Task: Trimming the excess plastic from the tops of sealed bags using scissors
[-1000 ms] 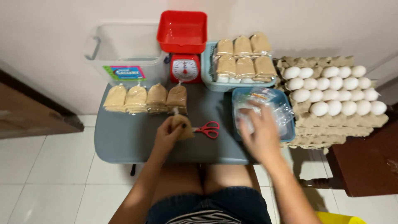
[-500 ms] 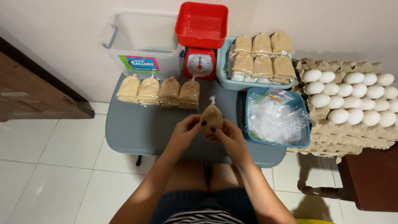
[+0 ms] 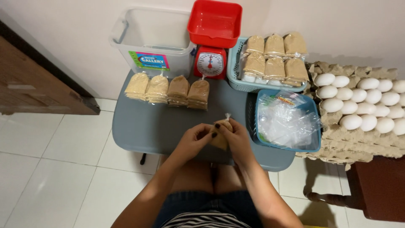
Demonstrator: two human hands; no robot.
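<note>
Both hands meet over the near edge of the small grey table (image 3: 147, 126), closed together around a small clear bag of brown powder (image 3: 221, 136) whose twisted top sticks up between them. The left hand (image 3: 196, 137) grips the bag from the left side with fingers curled over it, and the right hand (image 3: 237, 136) clasps it from the right, fingertips pinching near the neck. Farther back on the table, four filled bags of the same brown powder (image 3: 168, 89) stand in a row. Behind them stand a clear plastic storage box (image 3: 154, 40) and a red kitchen scale (image 3: 212, 38). Right of the scale, a pale blue basket (image 3: 236, 80) holds more filled bags, and a blue basket (image 3: 310, 145) of empty plastic bags is just beside the right hand. Stacked trays of white eggs (image 3: 363, 105) stand at the far right.
</note>
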